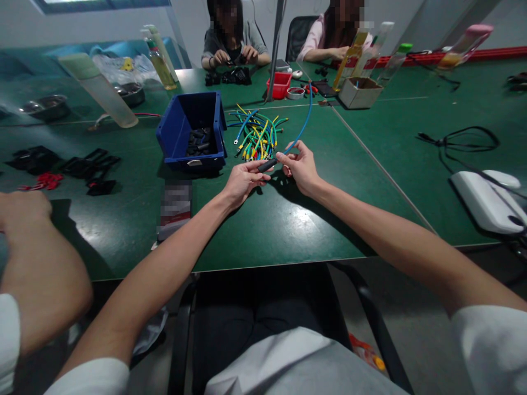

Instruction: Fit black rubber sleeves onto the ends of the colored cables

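Head view: left hand (pixel 242 182) pinches a black tube (pixel 267 165); right hand (pixel 303 168), a curved blue cable (pixel 305 123).

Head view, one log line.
left hand: holding black tubular sleeve | right hand: holding thin blue cable | beyond: multicoloured cable pile, blue plastic bin

And here's the big green tabletop (pixel 395 131) stretching right across the room, pale seams splitting it into sections, glossy patches of light gleaming near left and near centre! Behind it, a pale wall (pixel 187 38), with a window (pixel 102 4) just peeking in at far left. Below that, something bright blue (pixel 35 68) runs along the back. A slim metal pole (pixel 275 49) rises at far centre, a black-backed chair (pixel 297 38) beside it. Down near, black armrests (pixel 373 310) over a dim grey floor (pixel 428 329)!
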{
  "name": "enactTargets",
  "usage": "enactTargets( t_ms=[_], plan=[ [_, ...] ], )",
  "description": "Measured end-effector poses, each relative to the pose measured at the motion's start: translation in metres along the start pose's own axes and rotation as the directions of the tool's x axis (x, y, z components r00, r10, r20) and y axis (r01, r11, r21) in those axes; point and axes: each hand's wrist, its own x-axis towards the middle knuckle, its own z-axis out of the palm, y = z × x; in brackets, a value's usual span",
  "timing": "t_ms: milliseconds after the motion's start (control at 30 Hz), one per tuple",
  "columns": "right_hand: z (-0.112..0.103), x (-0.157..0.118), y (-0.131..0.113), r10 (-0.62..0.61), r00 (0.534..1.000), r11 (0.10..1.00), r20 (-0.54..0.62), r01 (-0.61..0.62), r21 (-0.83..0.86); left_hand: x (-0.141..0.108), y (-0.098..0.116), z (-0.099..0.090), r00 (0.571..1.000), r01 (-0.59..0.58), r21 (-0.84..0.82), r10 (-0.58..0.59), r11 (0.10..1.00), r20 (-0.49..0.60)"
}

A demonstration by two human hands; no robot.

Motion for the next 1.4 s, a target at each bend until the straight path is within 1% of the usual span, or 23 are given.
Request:
enactTargets(
  t_ms=[133, 400, 767, 1000, 1167, 1267, 1400],
  plan=[
    [0.001, -0.001, -0.001, 0.009, 1.0, 1.0, -0.009, -0.009, 0.005, 0.001, 0.0, 0.0, 1.0, -0.003, 0.0, 0.003, 1.0, -0.002],
    [0.002, -0.002, -0.003, -0.026, 1.0, 0.999, -0.002, 0.026, -0.021, 0.0, 0.0, 0.0, 1.0, -0.002, 0.011, 0.002, 1.0, -0.008],
    [0.001, -0.001, -0.002, -0.027, 1.0, 0.999, -0.007, 0.027, -0.031, -0.001, 0.002, 0.001, 1.0, -0.003, 0.013, 0.003, 1.0, -0.005],
    [0.002, -0.002, -0.004, 0.017, 1.0, 0.999, -0.002, -0.017, -0.041, -0.001, 0.001, 0.0, 1.0, -0.007, 0.022, 0.007, 1.0, 0.005],
    [0.0, -0.002, -0.008, 0.048, 0.998, 0.999, 0.032, -0.047, -0.01, 0.0, 0.001, 0.0, 1.0, -0.005, 0.019, 0.005, 1.0, 0.005],
    [0.0, -0.002, -0.01, 0.109, 0.992, 0.993, 0.063, -0.112, 0.044, 0.0, 0.001, 0.0, 1.0, 0.001, 0.017, -0.001, 1.0, -0.005],
    [0.003, -0.004, -0.012, 0.194, 0.976, 0.965, 0.099, -0.208, 0.16, 0.0, 0.0, -0.001, 1.0, 0.007, 0.012, -0.007, 1.0, -0.006]
  ],
)
